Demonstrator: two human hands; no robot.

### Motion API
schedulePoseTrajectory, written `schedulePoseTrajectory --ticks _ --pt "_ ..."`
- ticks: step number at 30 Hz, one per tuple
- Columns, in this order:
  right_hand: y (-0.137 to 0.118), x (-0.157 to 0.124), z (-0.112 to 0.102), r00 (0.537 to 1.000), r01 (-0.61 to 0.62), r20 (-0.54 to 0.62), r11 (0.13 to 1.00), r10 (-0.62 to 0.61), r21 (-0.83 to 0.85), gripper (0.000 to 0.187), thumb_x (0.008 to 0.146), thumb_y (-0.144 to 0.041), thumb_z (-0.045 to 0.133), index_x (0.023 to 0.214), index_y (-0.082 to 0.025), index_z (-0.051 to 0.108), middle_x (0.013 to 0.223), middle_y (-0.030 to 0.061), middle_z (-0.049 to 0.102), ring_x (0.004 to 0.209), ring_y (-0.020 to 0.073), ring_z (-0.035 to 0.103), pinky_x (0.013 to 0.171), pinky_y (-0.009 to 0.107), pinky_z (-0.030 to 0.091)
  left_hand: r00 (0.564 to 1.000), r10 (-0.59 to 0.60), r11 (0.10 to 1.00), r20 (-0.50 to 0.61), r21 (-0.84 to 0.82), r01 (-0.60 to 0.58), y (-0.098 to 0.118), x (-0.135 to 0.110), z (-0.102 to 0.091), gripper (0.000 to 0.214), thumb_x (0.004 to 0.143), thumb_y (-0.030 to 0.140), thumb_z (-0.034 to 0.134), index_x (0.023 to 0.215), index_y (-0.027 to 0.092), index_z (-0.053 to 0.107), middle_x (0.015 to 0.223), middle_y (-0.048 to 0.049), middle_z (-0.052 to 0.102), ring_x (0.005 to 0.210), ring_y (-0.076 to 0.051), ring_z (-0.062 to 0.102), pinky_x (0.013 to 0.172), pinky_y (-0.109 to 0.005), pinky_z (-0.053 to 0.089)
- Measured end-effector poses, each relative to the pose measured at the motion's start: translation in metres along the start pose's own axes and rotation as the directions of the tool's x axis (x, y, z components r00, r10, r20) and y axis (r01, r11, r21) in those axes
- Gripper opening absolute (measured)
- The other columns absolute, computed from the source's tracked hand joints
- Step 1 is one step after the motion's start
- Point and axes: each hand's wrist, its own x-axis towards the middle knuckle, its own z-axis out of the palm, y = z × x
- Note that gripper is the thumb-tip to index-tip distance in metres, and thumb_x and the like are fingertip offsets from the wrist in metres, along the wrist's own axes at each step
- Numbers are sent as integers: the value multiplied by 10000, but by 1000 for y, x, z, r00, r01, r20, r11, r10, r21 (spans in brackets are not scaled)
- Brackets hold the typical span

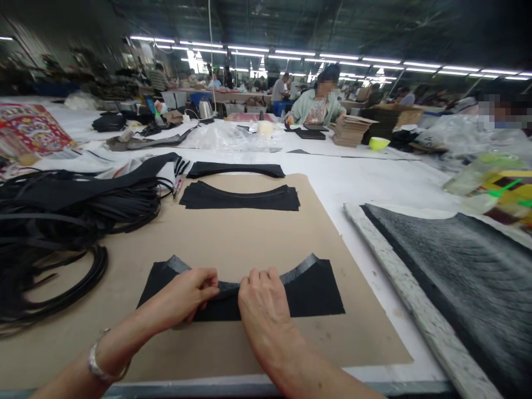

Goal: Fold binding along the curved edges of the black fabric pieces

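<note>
A black curved panel (pixel 316 291) is laid flat on a brown cardboard sheet (pixel 233 238) near the front edge of the tabletop (pixel 357 183). Its concave upper edge is bordered by a duller grey band (pixel 300 267). The middle of that edge is held by both hands: the left hand (pixel 189 296) is closed with thumb and fingers nipped on the rim, and the right hand (pixel 261 299) is curled over it just beside, knuckles up, so each grip is shut on the panel. The piece is judged thin, light and limp, with a matte face, and likely to buckle if lifted by one corner. A hold along the curved rim or at both wings is judged safest. A stack of like-cut black pieces (pixel 241 198) is seen at the sheet's far edge, and black strips (pixel 62 216) are heaped at its left edge.
</note>
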Motion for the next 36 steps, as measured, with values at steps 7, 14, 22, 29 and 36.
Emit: schedulePoseTrajectory --ticks 7,14,22,29,36 --pt "-3 4 -1 999 -1 -55 999 -2 -45 227 803 -3 504 907 -28 704 834 187 677 852 275 616 930 438 413 992 33 979 122 -202 -8 6 -1 0 297 762 482 514 776 192 449 526 26 591 332 -77 438 356 -167 251" --pt "-9 2 -2 998 -9 -69 1000 10 13 228 814 -27 532 968 -6 698 930 215 677 950 274 595 967 430 385 985 37 968 170 -249 7 7 -5 3 341 751 521 527 788 194 439 529 33 599 315 -70 438 328 -156 254" --pt "38 -3 -36 983 -103 179 948 50 302 259 769 3 506 908 -107 695 838 145 703 854 244 657 943 446 412 988 33 969 152 -248 6 15 -23 -16 198 763 371 534 782 184 471 566 35 616 299 -44 352 311 -153 216" --pt "95 -4 -31 743 -330 549 504 -382 798 86 745 -227 593 778 -153 619 708 24 696 605 119 655 587 202 490 977 77 981 197 -190 -39 28 -32 -45 178 728 338 583 738 166 539 527 31 590 358 -50 309 344 -168 179" --pt "93 0 -27 694 -450 546 309 -470 838 185 671 -292 665 742 -144 578 669 29 677 559 104 637 511 169 417 972 89 985 216 -162 -54 31 -30 -51 227 710 379 605 718 161 543 525 15 593 374 -56 316 364 -174 197"
